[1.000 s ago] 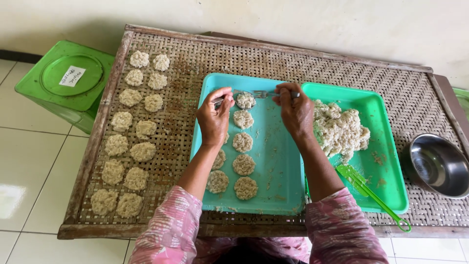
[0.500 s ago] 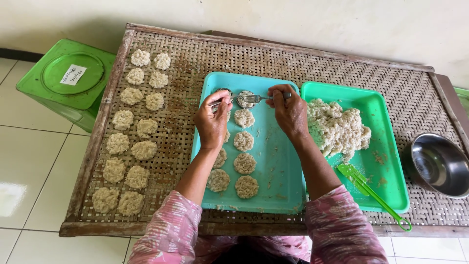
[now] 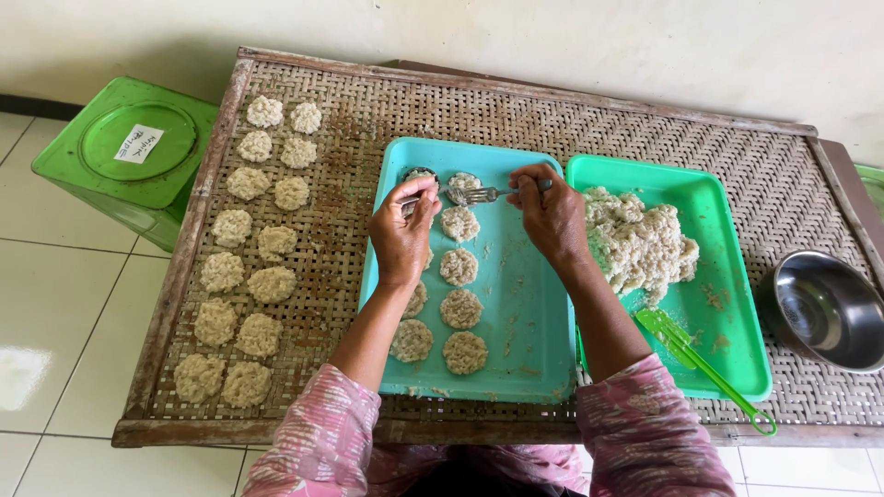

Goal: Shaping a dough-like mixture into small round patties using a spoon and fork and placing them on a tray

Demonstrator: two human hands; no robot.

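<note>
Right hand (image 3: 551,213) shifted left; metal fork (image 3: 471,194) presses lumpy patty (image 3: 463,182).

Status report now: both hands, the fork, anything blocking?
Right hand grips fork. Left hand holds small round mould over teal tray. Nothing blocking.

Over a turquoise plastic tray (image 3: 525,304) on the woven rattan tabletop (image 3: 737,156), the right hand (image 3: 551,213) holds a metal fork (image 3: 474,194) pointing to nine o'clock, its tines at a small round metal mould (image 3: 419,175) pinched by the left hand (image 3: 403,235).
</note>
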